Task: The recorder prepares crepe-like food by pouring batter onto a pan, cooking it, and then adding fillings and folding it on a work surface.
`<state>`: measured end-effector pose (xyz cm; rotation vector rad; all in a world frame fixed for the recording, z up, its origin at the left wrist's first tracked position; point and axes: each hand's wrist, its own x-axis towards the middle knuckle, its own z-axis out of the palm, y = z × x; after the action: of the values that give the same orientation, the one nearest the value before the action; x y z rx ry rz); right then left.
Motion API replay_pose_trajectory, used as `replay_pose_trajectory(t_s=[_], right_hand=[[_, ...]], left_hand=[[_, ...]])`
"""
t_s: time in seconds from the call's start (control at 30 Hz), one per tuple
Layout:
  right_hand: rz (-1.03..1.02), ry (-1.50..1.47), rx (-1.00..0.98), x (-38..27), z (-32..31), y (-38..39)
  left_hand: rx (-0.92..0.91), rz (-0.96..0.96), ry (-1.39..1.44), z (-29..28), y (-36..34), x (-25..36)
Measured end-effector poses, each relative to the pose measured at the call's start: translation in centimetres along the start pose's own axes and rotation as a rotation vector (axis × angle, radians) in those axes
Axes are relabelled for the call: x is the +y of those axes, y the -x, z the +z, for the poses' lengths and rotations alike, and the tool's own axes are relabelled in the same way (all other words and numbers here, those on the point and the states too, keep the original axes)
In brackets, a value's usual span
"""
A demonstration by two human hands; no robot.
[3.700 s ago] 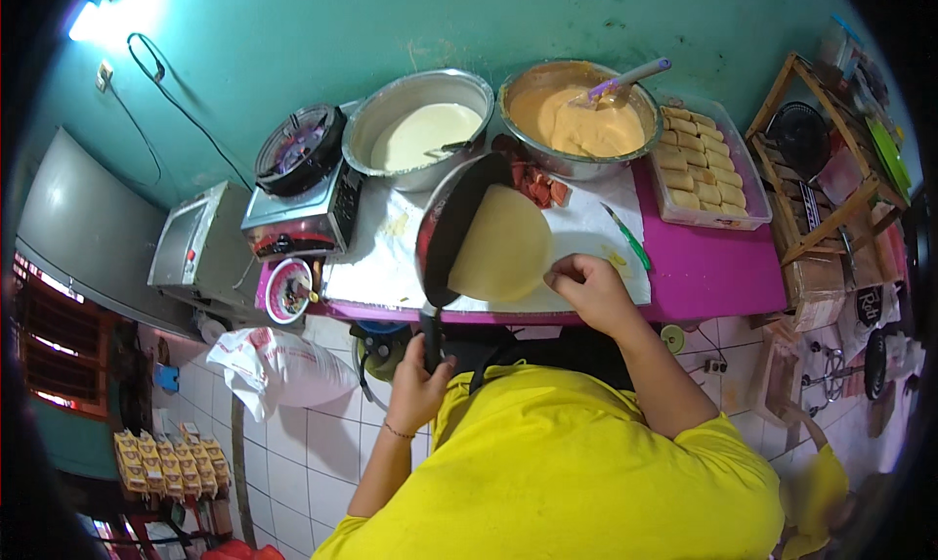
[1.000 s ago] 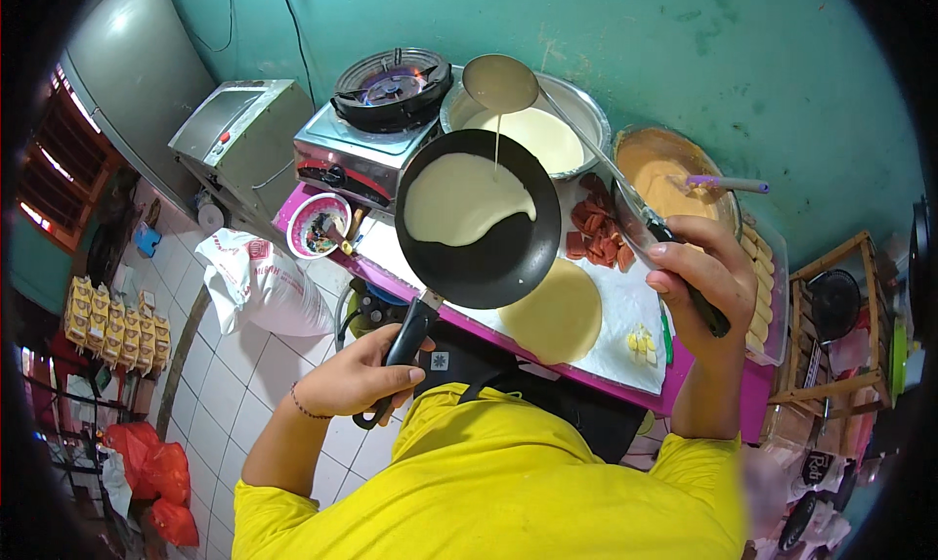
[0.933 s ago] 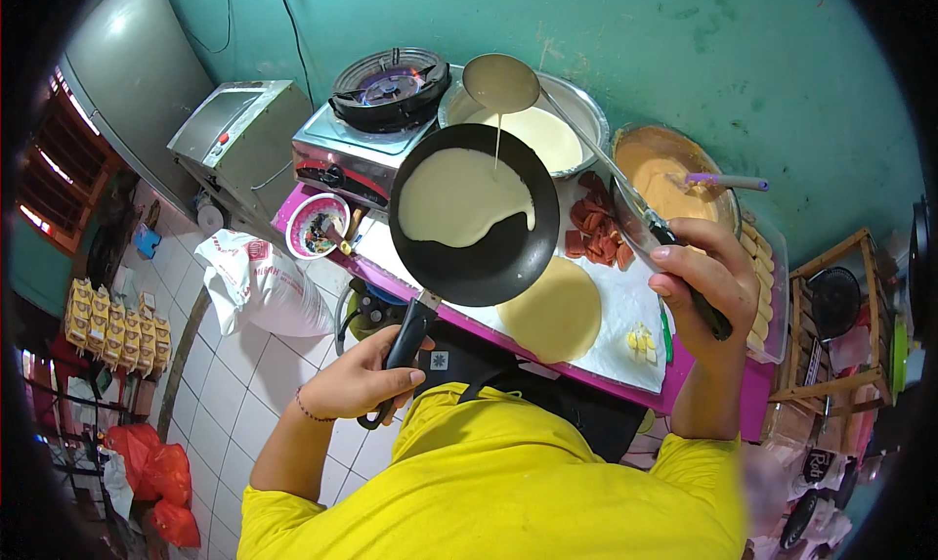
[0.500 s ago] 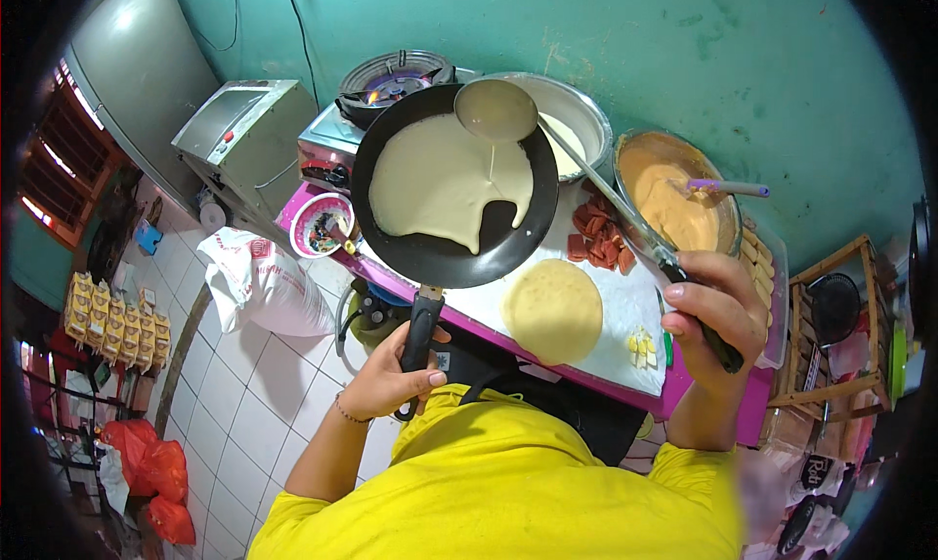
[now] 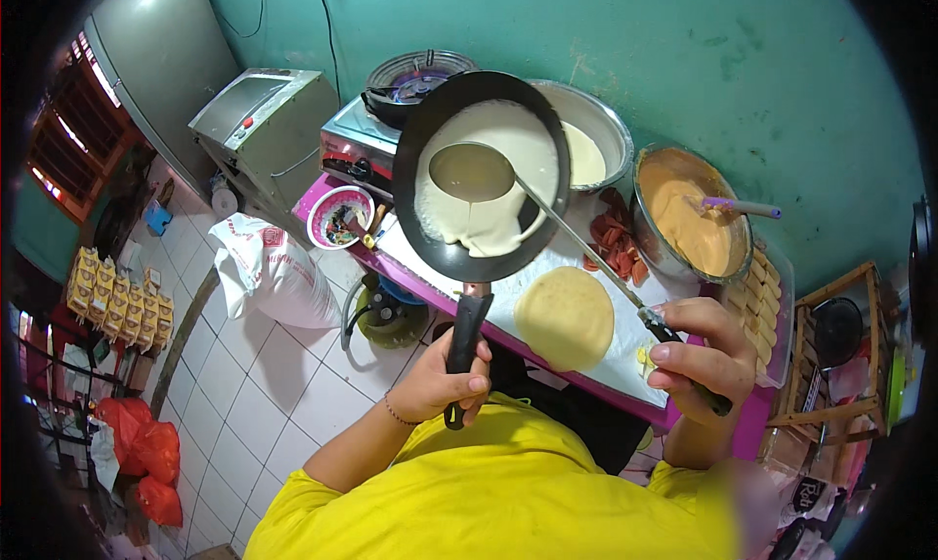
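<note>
My left hand (image 5: 449,379) grips the black handle of a frying pan (image 5: 440,237), raised over the work table (image 5: 657,404). Pale batter covers most of the pan's dark surface, leaving a bare patch at the right. My right hand (image 5: 699,360) is closed on the handle of a long steel ladle (image 5: 471,174), whose bowl hangs over the pan with batter running from it. A round cooked crepe (image 5: 562,321) lies flat on white paper below. A bowl of pale batter (image 5: 596,145), a bowl of orange filling with a spatula (image 5: 684,208) and reddish slices (image 5: 614,228) are beside them.
A gas burner (image 5: 405,91) with a blue flame is behind the pan, beside a small patterned bowl (image 5: 340,218). A container of rolls (image 5: 757,316) and a wooden rack (image 5: 840,384) stand at the right, a white sack (image 5: 274,277) and a metal cabinet (image 5: 239,125) at the left.
The pan and my left hand have moved up and right. The ladle's bowl has dropped lower over the pan, and my right hand is lower. The batter has spread further across the pan.
</note>
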<state>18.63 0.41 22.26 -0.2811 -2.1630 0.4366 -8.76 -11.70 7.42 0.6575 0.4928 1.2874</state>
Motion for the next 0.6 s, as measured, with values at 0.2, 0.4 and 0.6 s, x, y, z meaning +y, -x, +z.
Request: replay_pose_trajectory(t_s=[0.2,0.4,0.6], right_hand=[[0.054,-0.096,0.067,2.0,-0.4,0.2],[0.427,-0.533,0.460,8.1,2.1,0.6],[0.707,-0.670,0.653,13.0,4.0,1.6]], left_hand=[[0.080,-0.117,-0.281,1.4,-0.1,2.1],[0.391,-0.217,-0.532,1.8,-0.1,6.9],[0.820,0.356,-0.042,0.0,-1.5,5.8]])
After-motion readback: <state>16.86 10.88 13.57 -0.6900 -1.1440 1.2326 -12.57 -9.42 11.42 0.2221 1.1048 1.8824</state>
